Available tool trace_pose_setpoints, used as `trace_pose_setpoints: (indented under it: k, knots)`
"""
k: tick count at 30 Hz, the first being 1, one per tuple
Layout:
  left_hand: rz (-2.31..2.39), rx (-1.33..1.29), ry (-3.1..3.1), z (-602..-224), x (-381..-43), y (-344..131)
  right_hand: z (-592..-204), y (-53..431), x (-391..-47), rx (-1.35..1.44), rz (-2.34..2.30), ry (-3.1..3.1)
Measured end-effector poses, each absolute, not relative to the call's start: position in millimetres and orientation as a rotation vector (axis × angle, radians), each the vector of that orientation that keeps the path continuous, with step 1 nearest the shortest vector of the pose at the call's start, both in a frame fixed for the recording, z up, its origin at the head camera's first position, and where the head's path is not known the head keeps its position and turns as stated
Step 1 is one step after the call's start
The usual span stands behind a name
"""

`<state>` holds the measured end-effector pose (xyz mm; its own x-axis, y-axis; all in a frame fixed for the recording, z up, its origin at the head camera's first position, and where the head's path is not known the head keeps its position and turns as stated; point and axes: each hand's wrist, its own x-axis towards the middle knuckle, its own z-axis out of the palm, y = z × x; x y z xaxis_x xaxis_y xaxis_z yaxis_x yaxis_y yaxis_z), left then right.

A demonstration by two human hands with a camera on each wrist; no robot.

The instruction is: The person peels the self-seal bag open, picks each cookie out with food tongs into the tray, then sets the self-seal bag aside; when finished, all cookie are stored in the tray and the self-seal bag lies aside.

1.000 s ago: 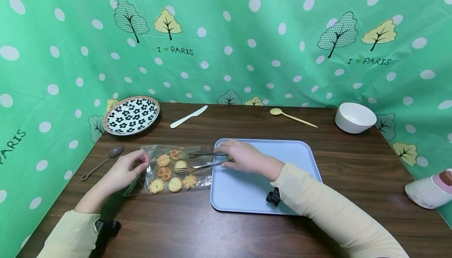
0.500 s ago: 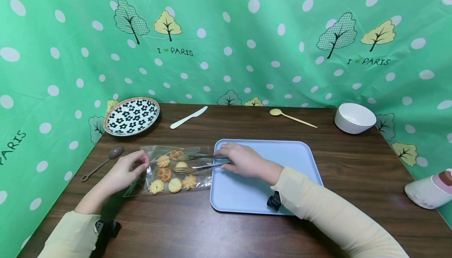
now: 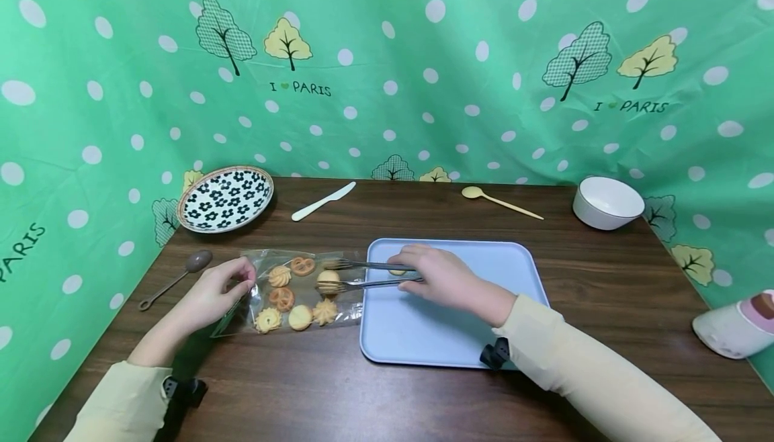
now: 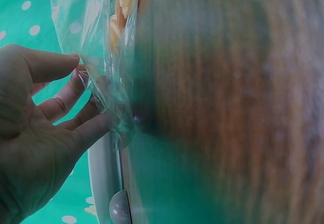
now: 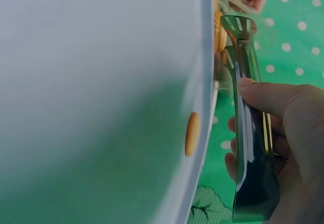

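Note:
My left hand (image 3: 211, 294) pinches the left end of a clear plastic bag (image 4: 96, 31) lying on the table. Inside the bag are several cookies, among them a pretzel-shaped one (image 3: 281, 298) and a star-shaped one (image 3: 325, 311). With my right hand (image 3: 438, 277) I hold metal tongs (image 5: 248, 133) over the left part of a blue tray (image 3: 435, 334). The slotted tips reach into the bag's right end, at a round cookie (image 3: 328, 279) that partly shows between them. Another round cookie (image 5: 192, 134) lies on the tray near its edge, mostly hidden by my right hand in the head view.
Behind the bag stand a flower-patterned plate (image 3: 225, 199) and a white knife (image 3: 323, 201). A brown spoon (image 3: 196, 262) lies at the left. Further right are a yellow spoon (image 3: 474, 192), a white bowl (image 3: 607, 203) and a pink-and-white bottle (image 3: 734, 324).
My right hand and the tongs have shifted right. The round cookie at the tips has slid right within the bag. My left hand stays in place on the bag.

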<state>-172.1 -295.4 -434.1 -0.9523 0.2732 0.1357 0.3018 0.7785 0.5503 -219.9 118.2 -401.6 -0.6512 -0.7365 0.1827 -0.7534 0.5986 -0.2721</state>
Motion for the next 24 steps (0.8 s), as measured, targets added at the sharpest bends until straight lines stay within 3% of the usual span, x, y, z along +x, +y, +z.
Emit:
trace_pose_setpoints:
  k: [13,24]
  knots:
    - [-0.915,-0.475,-2.907,-433.5,-171.7,-296.4,-384.8,190.5,-198.2,1.050,0.565,-2.817]
    - [-0.910,-0.469,-2.917,-432.9,-171.4,-294.9,-392.1,245.8,-189.5,0.843,0.517,-2.861]
